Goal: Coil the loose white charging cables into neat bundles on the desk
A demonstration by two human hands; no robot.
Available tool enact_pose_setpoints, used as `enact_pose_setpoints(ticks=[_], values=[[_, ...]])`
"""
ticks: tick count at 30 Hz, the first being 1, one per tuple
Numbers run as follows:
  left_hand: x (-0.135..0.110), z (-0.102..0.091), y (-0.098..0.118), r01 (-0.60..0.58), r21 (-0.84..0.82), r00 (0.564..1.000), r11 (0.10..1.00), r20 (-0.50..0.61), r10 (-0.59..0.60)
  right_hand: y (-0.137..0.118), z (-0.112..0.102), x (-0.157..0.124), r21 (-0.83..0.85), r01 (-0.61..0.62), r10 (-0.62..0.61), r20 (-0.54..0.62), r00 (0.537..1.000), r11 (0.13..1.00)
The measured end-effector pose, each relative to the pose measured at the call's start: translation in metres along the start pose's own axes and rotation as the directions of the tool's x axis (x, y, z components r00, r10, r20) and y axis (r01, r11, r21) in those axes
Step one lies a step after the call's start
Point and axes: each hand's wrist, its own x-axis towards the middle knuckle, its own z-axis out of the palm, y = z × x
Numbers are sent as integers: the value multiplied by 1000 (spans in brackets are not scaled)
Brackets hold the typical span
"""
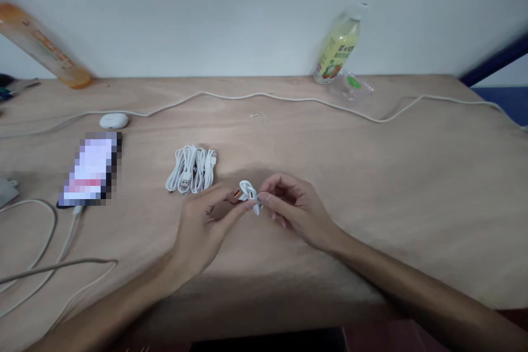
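Observation:
A white USB cable, folded into a small bundle, is held above the table between my two hands. Its plug with an orange inside points toward the left. My left hand pinches the bundle from the left between thumb and fingers. From the right, my right hand has its thumb and forefinger closed at the bundle's edge; what exactly lies between those fingertips is too small to make out. Just beyond my left hand, several coiled white USB cables lie together on the table, with plugs showing on top.
A phone with a charging cord lies left, near a white earbud case. A long white cord crosses the wooden table. An orange bottle and a yellow-green bottle stand by the wall. Short white scraps lie mid-table.

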Motion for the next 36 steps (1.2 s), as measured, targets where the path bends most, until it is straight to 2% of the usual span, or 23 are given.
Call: enact_pose_setpoints(ticks=[11,20,24,27,31,36], values=[[1,0,-3,30,-16,999,999,-14,-30,3,2,-1,-95,58,-69,-117,991,994],[1,0,-3,22,3,1000,1000,10,-22,5,2,1,-105,46,-58,-119,991,993],[1,1,-4,29,-14,1000,999,2,-29,5,3,1,-115,86,-99,-117,988,990],[2,1,-2,99,-65,995,993,10,-99,7,3,-1,-156,146,-168,-132,977,977],[5,1,5,257,-206,966,944,94,-243,8,2,-3,-261,218,-261,-143,955,940],[9,0,9,349,-299,936,888,153,-317,5,1,-6,-388,330,-392,-92,915,861]])
